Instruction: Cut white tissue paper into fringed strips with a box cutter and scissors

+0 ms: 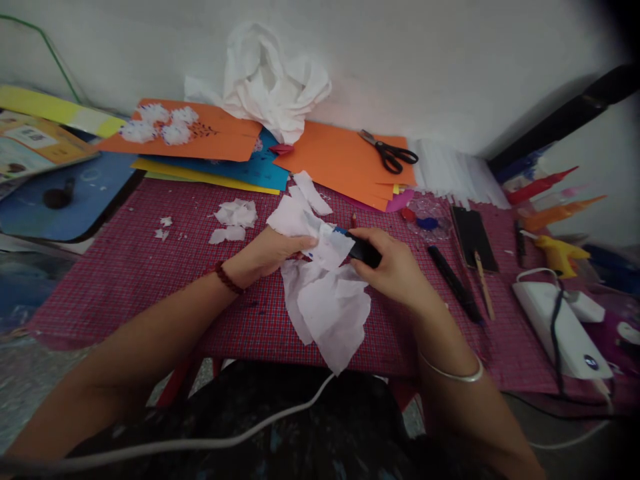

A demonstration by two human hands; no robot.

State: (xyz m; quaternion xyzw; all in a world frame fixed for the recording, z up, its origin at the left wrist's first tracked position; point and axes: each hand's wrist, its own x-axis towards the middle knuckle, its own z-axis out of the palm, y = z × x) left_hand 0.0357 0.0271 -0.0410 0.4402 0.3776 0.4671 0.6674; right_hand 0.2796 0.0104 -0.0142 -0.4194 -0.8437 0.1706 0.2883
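My left hand (280,250) is closed on a crumpled piece of white tissue paper (335,307), thumb on top. The paper fans out below the hand toward the table's front edge and carries a small blue mark. In my right hand (390,263) is a short dark object with a blue end (366,251); its kind is hard to make out. The blue end meets the upper part of the paper, which partly hides it. Loose torn tissue pieces (236,215) lie left of my left hand.
Orange card sheets (325,163) lie at the back with black-handled scissors (393,153). Tissue flowers (175,127) sit on another orange card. At right are a dark marker (455,283), a phone-like black slab (474,237), a yellow glue gun (563,255) and a white power strip (560,330).
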